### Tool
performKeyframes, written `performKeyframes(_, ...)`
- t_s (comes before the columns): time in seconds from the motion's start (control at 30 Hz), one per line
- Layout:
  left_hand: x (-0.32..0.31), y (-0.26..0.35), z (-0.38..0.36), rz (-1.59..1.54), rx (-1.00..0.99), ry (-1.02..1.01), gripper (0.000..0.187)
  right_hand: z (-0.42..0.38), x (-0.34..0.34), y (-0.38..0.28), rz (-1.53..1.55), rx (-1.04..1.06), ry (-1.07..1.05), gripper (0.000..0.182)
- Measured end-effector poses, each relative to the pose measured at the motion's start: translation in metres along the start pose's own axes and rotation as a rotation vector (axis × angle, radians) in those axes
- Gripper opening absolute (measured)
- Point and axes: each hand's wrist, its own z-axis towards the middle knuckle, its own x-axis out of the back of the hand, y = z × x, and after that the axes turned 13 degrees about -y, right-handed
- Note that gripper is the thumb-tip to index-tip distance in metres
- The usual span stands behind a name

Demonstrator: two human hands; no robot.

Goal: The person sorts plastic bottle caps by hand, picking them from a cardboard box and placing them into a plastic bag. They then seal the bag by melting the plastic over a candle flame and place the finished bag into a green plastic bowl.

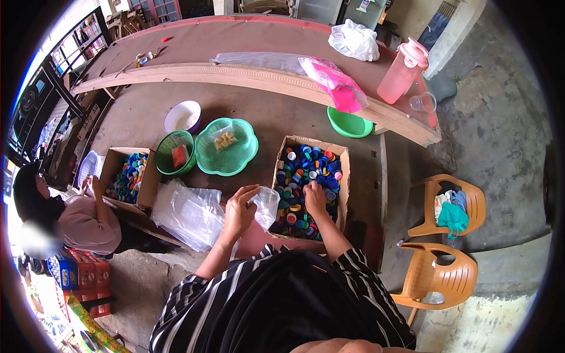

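Note:
In the head view, a cardboard box [345, 176] full of colourful plastic bottle caps [294, 191] stands in front of me. My right hand [314, 197] reaches down into the caps, its fingers bent together; what they pinch, if anything, is hidden. Left of the box, my left hand [240, 212] grips a clear plastic bag [266, 207] between thumb and fingers. The bag hangs beside the box's left wall. Below my left hand, more clear plastic bags [185, 215] lie in a flat pile.
A co-worker [88, 220] sits at the left by another cap-filled box [150, 179]. Beyond are a green basket [191, 159], a scalloped green bowl [247, 154] and a white-and-purple bowl [182, 112]. A raised ledge [247, 73] holds a pink pitcher [400, 73]. Orange chairs [435, 276] stand right.

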Motion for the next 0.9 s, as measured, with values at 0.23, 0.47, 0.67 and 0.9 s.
performKeyframes(0.23,-0.006,-0.001,0.004,0.013,-0.11,0.012,0.046,-0.019,0.018,0.01,0.451,-0.045,0.059,0.012)
performKeyframes(0.47,-0.023,0.006,0.008,0.073,-0.171,-0.054,0.045,-0.053,0.13,-0.109,0.947,0.206,0.334,0.023)
performKeyframes(0.67,-0.044,0.001,-0.008,0.081,-0.253,-0.159,0.042,-0.097,0.109,-0.14,0.293,0.296,-0.076,0.036)
performKeyframes(0.9,-0.032,-0.013,-0.027,0.001,-0.141,-0.126,0.024,-0.106,0.109,-0.15,0.236,0.307,-0.117,0.038)
